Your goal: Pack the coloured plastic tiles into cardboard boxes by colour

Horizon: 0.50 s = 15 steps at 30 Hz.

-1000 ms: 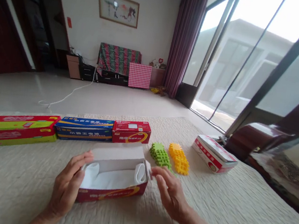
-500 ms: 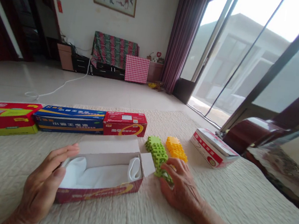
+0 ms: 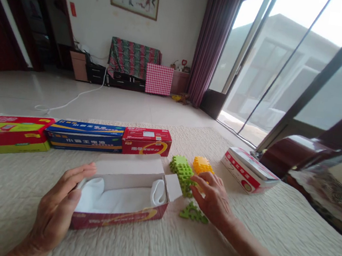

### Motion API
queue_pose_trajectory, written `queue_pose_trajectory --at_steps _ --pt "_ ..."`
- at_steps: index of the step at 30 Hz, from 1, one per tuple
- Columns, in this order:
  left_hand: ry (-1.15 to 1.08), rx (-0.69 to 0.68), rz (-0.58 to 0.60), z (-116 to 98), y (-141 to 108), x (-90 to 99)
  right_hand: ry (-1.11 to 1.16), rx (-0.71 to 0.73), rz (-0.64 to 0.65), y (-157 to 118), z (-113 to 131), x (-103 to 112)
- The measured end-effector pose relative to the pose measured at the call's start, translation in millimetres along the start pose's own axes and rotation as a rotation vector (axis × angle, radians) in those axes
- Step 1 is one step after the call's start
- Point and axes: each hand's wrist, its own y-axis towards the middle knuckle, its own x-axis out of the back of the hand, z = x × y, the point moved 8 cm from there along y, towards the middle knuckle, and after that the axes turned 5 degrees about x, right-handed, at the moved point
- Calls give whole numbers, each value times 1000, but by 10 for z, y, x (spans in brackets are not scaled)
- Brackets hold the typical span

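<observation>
An open red cardboard box (image 3: 119,221) lies before me, its lid flap raised at the back and white cloth (image 3: 124,202) inside. My left hand (image 3: 60,203) grips the box's left end, fingers along the far side and thumb at the near corner. To the right of the box stands a stack of green interlocking foam pieces (image 3: 181,169), with yellow interlocking pieces (image 3: 203,164) beside it. My right hand (image 3: 213,197) hovers over both stacks, fingers bent and apart; it partly hides them. One loose green piece (image 3: 194,213) lies flat on the mat below this hand.
Behind the open box runs a row of closed boxes: red-and-green (image 3: 7,134), blue (image 3: 85,136) and red (image 3: 147,141). A white-and-red box (image 3: 249,171) stands at the right, near dark wooden furniture (image 3: 294,156). All the boxes rest on a cream quilted mat (image 3: 128,251).
My right hand has lifted off the front green piece, which now lies apart from the stack, and moved up toward the yellow pieces. My left hand stays at the box.
</observation>
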Motion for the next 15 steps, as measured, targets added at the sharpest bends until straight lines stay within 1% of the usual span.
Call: queue_pose_trajectory --at_steps 4,7,9,12,14,15 --pt "-29 -11 11 -5 10 -19 -57 -19 45 63 -20 -70" --pt "-38 -25 7 -34 14 -23 -59 -18 46 67 -2 -39" --pt "-44 -28 6 -70 13 -28 -68 -20 2 96 6 85" --pt "-79 -24 26 -132 15 -53 -66 -25 -118 267 80 416" --pt "-99 -35 33 -176 21 -62 -4 8 -146 482 263 610" --pt "-101 -41 34 -193 24 -64 35 30 -150 605 400 686"
